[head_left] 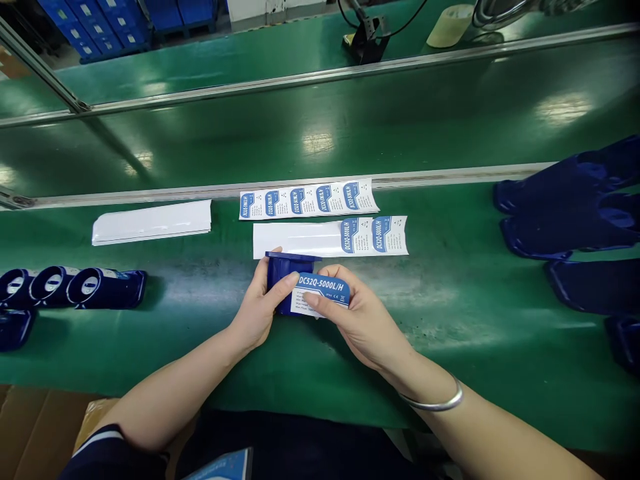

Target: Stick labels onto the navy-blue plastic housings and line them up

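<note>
My left hand (257,307) is closed around a dark blue plastic housing (281,268), its thumb on the near face. With thumb and fingers, my right hand (365,323) pinches the right part of a blue and white printed label (324,288) marked DC52Q-5000L/H. The label's left part lies over the housing; whether it is stuck down there I cannot tell. Just beyond my hands is a label strip (300,239) with two labels at its right end and bare backing on the left. Behind that lies a fuller strip of labels (307,200).
White strips (153,222) lie stacked at the left. Several blue housings with round openings (95,288) stand in a row at the left edge, and more blue housings (575,220) are at the right. A metal rail (430,177) borders the green work surface (475,373).
</note>
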Demonstrator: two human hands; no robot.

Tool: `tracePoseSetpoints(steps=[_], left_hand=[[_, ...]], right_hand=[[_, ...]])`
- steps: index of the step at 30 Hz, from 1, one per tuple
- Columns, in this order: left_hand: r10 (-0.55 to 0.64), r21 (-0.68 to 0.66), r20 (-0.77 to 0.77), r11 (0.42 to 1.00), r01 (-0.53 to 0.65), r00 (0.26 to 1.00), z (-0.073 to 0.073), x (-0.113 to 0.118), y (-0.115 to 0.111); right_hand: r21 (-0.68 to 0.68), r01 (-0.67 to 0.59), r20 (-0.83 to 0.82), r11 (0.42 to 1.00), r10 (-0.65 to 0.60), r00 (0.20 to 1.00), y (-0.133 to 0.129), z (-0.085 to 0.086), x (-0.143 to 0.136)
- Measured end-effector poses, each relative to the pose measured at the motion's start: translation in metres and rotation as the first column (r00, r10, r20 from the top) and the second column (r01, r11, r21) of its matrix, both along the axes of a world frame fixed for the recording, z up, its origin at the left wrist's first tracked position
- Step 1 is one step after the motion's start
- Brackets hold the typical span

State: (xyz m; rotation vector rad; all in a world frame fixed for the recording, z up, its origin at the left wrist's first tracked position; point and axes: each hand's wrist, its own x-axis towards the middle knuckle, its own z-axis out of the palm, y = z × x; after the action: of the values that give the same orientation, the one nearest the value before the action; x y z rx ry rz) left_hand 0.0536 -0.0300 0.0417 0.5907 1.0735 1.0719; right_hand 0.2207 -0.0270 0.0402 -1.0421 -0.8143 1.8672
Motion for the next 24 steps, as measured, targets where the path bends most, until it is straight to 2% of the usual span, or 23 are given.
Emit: tracePoseSetpoints(steps=[3,9,11,14,17,19,22,24], left_hand=[[0.023,-0.017,-0.025,1.0,-0.024,0.999,0.0,0.0,0.001],[-0.1,0.049,0.048,0.994,0.097,0.994,0.001,-0.004,0.0],[-0.122,0.079,0.065,0.99,0.116,0.99,0.001,-0.005,-0.001],[-0.097,0.078,0.082,0.993,0.091,0.992,0.002,-0.005,-0.001],[-0.025,0.039,0.094,0.999,0.022,0.995,0.003,-0.005,0.001],[0.012,0.033,0.098,0.999,-0.016,0.995,0.002,-0.006,0.002],[0.016,0.061,0.094,0.998,-0.022,0.995,0.0,-0.007,0.002],[-0.001,0.073,0.084,0.997,-0.005,0.996,-0.001,-0.007,0.001]], right_hand=[[0.002,-0.004,-0.02,1.0,0.004,1.0,0.001,-0.001,-0.002],[-0.019,0.013,-0.098,1.0,-0.015,0.995,0.014,0.003,0.005],[0.029,-0.007,-0.078,1.0,0.01,0.997,0.017,0.006,0.009],[0.222,-0.043,0.048,0.974,0.033,0.998,0.02,0.01,0.014],[0.413,-0.018,0.249,0.91,-0.094,0.964,0.022,0.012,0.019],[0.48,-0.031,0.35,0.877,-0.158,0.923,0.023,0.013,0.021],[0.528,-0.121,0.45,0.841,-0.157,0.879,0.023,0.015,0.023],[0.584,-0.172,0.496,0.793,-0.181,0.849,0.021,0.016,0.023]])
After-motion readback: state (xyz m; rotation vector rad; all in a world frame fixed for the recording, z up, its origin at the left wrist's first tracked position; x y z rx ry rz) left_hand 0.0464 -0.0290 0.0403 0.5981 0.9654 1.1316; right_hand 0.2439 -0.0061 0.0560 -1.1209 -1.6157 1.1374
